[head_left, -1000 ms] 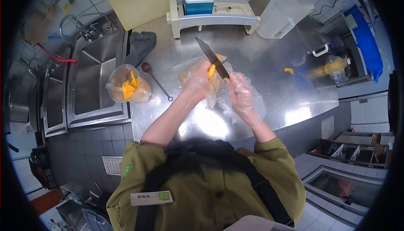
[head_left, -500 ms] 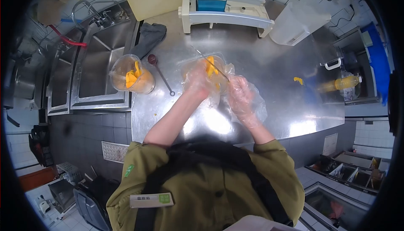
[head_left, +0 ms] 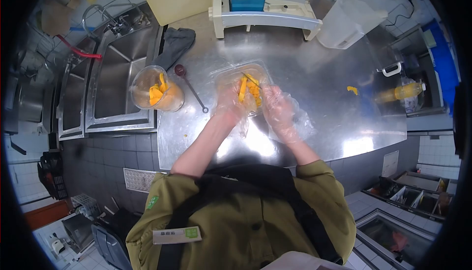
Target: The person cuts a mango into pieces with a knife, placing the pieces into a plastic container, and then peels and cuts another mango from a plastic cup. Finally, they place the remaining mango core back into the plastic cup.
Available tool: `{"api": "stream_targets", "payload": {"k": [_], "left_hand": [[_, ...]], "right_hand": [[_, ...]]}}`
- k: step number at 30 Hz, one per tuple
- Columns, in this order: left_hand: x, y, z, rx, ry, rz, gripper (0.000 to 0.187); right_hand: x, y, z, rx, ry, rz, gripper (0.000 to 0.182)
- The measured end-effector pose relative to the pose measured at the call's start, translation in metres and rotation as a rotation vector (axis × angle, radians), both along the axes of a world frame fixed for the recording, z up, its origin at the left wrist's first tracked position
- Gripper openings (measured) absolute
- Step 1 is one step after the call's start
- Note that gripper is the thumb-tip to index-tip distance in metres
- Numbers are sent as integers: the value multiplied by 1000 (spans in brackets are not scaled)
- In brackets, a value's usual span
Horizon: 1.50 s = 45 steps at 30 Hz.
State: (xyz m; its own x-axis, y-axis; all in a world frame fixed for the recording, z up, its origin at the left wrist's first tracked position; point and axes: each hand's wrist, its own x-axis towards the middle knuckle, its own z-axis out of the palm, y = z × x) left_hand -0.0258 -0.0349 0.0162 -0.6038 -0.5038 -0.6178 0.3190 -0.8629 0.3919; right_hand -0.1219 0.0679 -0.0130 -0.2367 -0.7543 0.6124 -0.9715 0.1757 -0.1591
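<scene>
A clear plastic tub point(head_left: 266, 68) stands on the steel table with cut yellow-orange fruit pieces point(head_left: 254, 93) in it, mango by their look. My left hand point(head_left: 232, 99), in a clear plastic glove, is closed on a long mango strip point(head_left: 242, 89) over the tub. In my gloved right hand point(head_left: 278, 104) is a thin knife point(head_left: 250, 80), its blade slanting up and left over the fruit. My right fingers are wrapped round the handle, which they hide. Further left, a round clear container point(head_left: 141, 85) holds larger yellow-orange pieces point(head_left: 158, 91).
A dark long-handled measuring spoon point(head_left: 191, 88) lies between the containers. Behind it is a grey cloth point(head_left: 178, 44) beside the sink point(head_left: 118, 81). A beige slicer-like stand point(head_left: 270, 22) and a white pitcher point(head_left: 344, 24) are at the back. A yellow scrap point(head_left: 352, 90) and a bottle point(head_left: 404, 92) lie right.
The knife has come lower and nearer the fruit, with less of its blade sticking out past my left hand. More cut pieces show in the tub between my hands.
</scene>
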Motion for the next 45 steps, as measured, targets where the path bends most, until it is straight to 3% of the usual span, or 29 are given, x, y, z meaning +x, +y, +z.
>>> {"api": "stream_targets", "payload": {"k": [5,9,11,14,18,21,24,26,29,30,35,36,38,41,45], "left_hand": [[14,-5,-7,59,12,-21,32],[5,-4,23,172,29,73,37],[7,-6,6,156,125,26,39],[6,-10,-16,192,209,12,38],[11,-10,-5,321,304,46,34],[17,-8,-2,173,244,-15,30],[30,-21,-37,252,602,-228,28],[31,-11,-36,67,342,-194,28],[21,0,7,-74,57,-91,28],[20,2,15,-95,-22,-51,29],[14,1,-1,-256,-60,-71,32],[17,3,1,-314,-106,-86,34],[24,7,-14,-451,58,-110,36],[26,2,-23,-516,121,-107,39],[24,-3,-24,-612,119,-227,46]], "right_hand": [[-6,8,-12,15,-148,-18,42],[16,13,22,-16,-73,129,44],[18,13,23,-19,-71,211,45],[18,11,27,-34,-41,208,42],[21,7,32,-41,36,162,43],[22,6,30,-8,27,138,48],[17,3,14,52,34,0,41],[10,3,4,129,-4,-122,36],[11,9,13,-107,-59,-20,33],[16,12,17,-56,-39,8,33],[18,11,18,37,-11,40,34],[15,9,14,86,7,-25,34],[6,5,3,183,43,-155,34],[-4,9,-2,-78,-30,-27,32],[14,14,17,59,-10,-29,33]]}}
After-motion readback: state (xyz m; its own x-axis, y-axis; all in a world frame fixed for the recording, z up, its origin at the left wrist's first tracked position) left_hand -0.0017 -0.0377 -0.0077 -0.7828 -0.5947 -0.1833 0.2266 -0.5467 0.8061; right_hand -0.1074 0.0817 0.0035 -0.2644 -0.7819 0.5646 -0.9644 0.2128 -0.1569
